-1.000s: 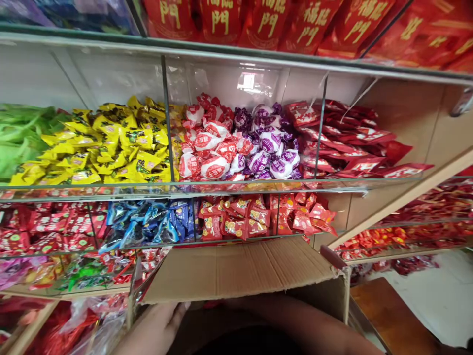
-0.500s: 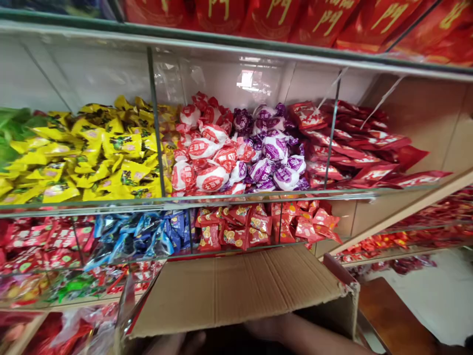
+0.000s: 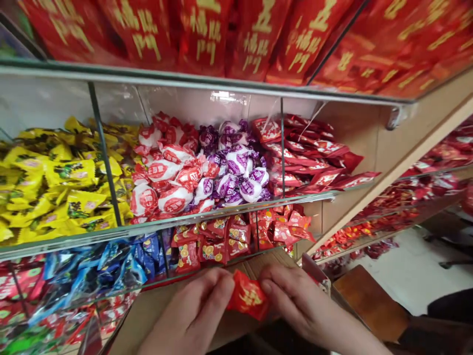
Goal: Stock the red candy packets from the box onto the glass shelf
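Note:
Between my two hands is a small red candy packet point(image 3: 248, 297) with gold lettering. My left hand point(image 3: 194, 308) pinches its left end with thumb and fingertips. Its right end is gripped by my right hand point(image 3: 297, 301), fingers closed. The packet is above an open cardboard box point(image 3: 148, 305), whose flap shows behind and beside my hands. The inside of the box is dark, and its contents cannot be made out.
Just beyond, glass shelves hold yellow candies point(image 3: 74, 182), red-and-white candies point(image 3: 173, 170), purple candies point(image 3: 240, 170) and red packets point(image 3: 318, 153). Orange-print candies point(image 3: 214, 241) and blue ones point(image 3: 107, 266) lie lower. Large red bags point(image 3: 207, 39) stand above; a brown wooden surface point(image 3: 369, 301) is at right.
Both hands have risen from inside the box and now hold the red candy packet above it. The view has shifted, so the shelves appear further left and the upper bags show more.

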A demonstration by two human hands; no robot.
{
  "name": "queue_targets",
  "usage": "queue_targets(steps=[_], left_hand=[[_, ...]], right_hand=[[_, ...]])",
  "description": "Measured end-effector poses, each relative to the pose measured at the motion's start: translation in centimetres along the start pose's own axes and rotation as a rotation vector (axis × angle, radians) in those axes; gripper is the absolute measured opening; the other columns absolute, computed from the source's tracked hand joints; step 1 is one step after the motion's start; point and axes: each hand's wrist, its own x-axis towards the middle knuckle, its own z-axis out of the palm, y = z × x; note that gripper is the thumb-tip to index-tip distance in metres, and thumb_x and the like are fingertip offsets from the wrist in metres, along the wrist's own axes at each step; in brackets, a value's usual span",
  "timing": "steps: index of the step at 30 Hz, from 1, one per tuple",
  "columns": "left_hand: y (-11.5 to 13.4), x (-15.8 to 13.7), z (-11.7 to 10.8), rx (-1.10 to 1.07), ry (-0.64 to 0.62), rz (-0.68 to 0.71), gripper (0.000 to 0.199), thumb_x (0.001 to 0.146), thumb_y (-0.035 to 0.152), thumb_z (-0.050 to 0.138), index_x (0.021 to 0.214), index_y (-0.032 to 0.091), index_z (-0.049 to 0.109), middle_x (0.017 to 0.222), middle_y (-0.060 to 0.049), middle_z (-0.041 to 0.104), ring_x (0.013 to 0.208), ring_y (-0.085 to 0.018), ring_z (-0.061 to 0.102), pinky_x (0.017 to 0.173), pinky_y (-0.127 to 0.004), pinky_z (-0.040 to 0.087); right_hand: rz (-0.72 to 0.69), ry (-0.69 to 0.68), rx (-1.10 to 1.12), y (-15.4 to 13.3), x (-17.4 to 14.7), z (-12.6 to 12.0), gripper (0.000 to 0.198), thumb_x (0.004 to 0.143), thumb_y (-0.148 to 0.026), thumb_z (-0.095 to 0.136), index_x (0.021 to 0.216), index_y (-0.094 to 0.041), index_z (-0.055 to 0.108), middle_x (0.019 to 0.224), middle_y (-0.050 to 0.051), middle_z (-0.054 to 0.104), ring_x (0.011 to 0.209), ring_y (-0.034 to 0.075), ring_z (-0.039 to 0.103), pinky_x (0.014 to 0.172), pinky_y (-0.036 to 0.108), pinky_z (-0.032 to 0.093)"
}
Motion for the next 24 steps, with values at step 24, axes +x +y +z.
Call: queue_targets(steps=[24], left_hand=[[1.5,2.0,2.3,-0.566,0.03,-0.274,0.061,0.069,0.074,0.035,0.068,0.015,0.051,0.039,0.001,0.047,0.037,-0.011,0.044,0.037,-0.017,0.03]], right_hand=[[-0.454,0.69,-0.099,0.2,3.3,1.9,0.034,0.092,-0.028,0.033,0.059,-0.017,0.039,0.048,-0.004,0.04,0.042,0.007,0.037,0.042,0.02,0.027]])
